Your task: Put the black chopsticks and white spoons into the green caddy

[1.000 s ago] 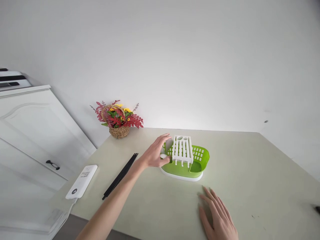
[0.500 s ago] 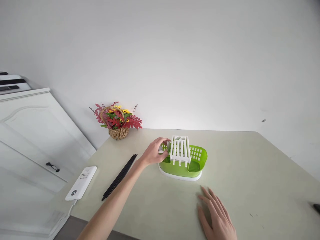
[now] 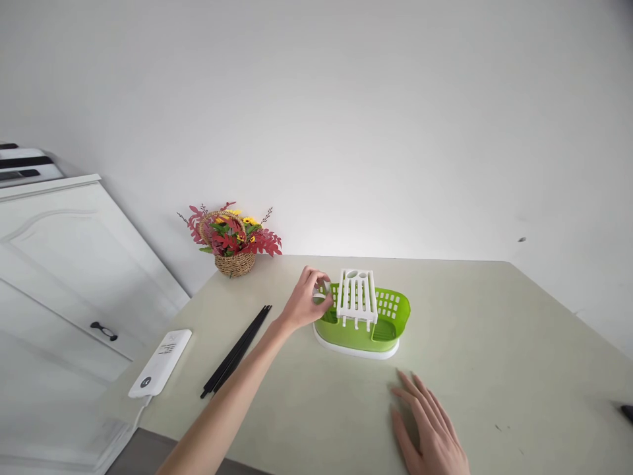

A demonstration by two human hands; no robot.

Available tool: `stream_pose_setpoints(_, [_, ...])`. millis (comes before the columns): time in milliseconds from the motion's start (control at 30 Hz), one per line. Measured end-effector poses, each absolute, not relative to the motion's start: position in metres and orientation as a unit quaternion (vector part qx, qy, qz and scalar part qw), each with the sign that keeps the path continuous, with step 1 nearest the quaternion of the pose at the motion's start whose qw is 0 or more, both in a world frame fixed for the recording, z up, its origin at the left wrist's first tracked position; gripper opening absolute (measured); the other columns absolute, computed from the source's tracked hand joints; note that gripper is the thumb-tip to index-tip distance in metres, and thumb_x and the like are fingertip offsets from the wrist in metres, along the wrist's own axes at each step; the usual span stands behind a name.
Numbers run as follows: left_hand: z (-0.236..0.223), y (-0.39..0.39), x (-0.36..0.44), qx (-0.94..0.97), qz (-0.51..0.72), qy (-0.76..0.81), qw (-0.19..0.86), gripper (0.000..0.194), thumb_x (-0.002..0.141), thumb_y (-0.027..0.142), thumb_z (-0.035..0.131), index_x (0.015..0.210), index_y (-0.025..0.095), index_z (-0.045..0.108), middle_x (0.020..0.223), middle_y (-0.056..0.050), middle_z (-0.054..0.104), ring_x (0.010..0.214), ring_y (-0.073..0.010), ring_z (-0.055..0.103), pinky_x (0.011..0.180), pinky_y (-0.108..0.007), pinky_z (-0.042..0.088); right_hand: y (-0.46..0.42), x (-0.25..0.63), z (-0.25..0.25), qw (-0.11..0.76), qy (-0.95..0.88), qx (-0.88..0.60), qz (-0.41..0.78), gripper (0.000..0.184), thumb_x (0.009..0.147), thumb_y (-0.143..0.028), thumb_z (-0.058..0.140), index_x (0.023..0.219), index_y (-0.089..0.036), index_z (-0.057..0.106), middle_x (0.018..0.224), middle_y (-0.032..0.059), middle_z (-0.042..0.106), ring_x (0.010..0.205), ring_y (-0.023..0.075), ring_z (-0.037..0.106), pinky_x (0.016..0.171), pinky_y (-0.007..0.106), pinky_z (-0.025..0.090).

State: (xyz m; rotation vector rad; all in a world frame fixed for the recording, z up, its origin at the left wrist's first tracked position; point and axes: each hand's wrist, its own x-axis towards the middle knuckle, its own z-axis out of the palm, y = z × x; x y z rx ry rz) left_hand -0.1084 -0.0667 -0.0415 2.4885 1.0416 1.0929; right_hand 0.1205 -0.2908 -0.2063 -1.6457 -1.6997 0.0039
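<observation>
A green plastic draining basket (image 3: 346,338) stands on the table. Its base is white, and a white slotted rack (image 3: 357,297) with hooks along its front spans its middle. At the basket's left end is my left hand (image 3: 306,300), thumb and fingers curled round a small whitish, rounded piece (image 3: 325,289). The fingers cover much of that piece, so its kind is unclear. My right hand (image 3: 429,425) rests on the table in front of the basket, fingers stretched out, holding nothing.
Black chopsticks (image 3: 236,353) lie left of my left forearm. Further left is a white power bank (image 3: 161,363) with a cable. A wicker basket of artificial flowers (image 3: 235,264) stands by the wall. A white cabinet (image 3: 59,264) adjoins the table (image 3: 494,343).
My left hand has shifted slightly left, and the whitish piece has turned and moved left with it. My right hand, the green basket and the rack look unmoved.
</observation>
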Motion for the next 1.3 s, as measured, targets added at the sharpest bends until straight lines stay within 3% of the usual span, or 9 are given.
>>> stream_pose_setpoints(267, [-0.0442, -0.0676, -0.1059, 0.834, 0.398, 0.363, 0.121, 0.025, 0.085, 0.016, 0.066, 0.105, 0.022, 0.053, 0.118, -0.008, 0.047, 0.096, -0.0168, 0.061, 0.086, -0.034, 0.059, -0.2919, 0.1206, -0.2050, 0.367, -0.666, -0.650, 0.011, 0.032, 0.105, -0.039, 0.044, 0.126, -0.028, 0.066, 0.152, 0.0042, 0.058, 0.147, 0.0313, 0.046, 0.113, 0.056, 0.047])
stream_pose_setpoints(467, [-0.0422, -0.0690, -0.1057, 0.840, 0.379, 0.363, 0.138, 0.020, 0.090, 0.017, 0.062, 0.108, 0.023, 0.054, 0.109, -0.005, 0.059, 0.094, -0.0170, 0.062, 0.084, -0.032, 0.056, -0.2916, 0.1200, -0.2048, 0.372, -0.662, -0.651, 0.014, 0.033, 0.105, -0.039, 0.044, 0.125, -0.027, 0.067, 0.151, 0.0042, 0.059, 0.146, 0.0316, 0.046, 0.114, 0.056, 0.047])
stream_pose_setpoints(667, [-0.0414, -0.0709, -0.1059, 0.841, 0.377, 0.355, 0.159, 0.016, 0.091, 0.021, 0.061, 0.106, 0.023, 0.054, 0.105, -0.004, 0.061, 0.086, -0.0145, 0.064, 0.078, -0.029, 0.057, -0.2919, 0.1197, -0.2034, 0.371, -0.663, -0.650, 0.010, 0.032, 0.105, -0.039, 0.044, 0.124, -0.028, 0.066, 0.151, 0.0032, 0.059, 0.146, 0.0305, 0.047, 0.113, 0.056, 0.048])
stream_pose_setpoints(1300, [-0.0400, -0.0754, -0.1048, 0.861, 0.352, 0.355, 0.089, 0.009, 0.089, 0.018, 0.060, 0.092, 0.023, 0.066, 0.096, 0.000, 0.075, 0.074, -0.0130, 0.074, 0.065, -0.024, 0.056, -0.2912, 0.1206, -0.2038, 0.365, -0.665, -0.652, 0.015, 0.033, 0.105, -0.040, 0.044, 0.125, -0.027, 0.067, 0.151, 0.0050, 0.059, 0.146, 0.0319, 0.047, 0.112, 0.057, 0.048])
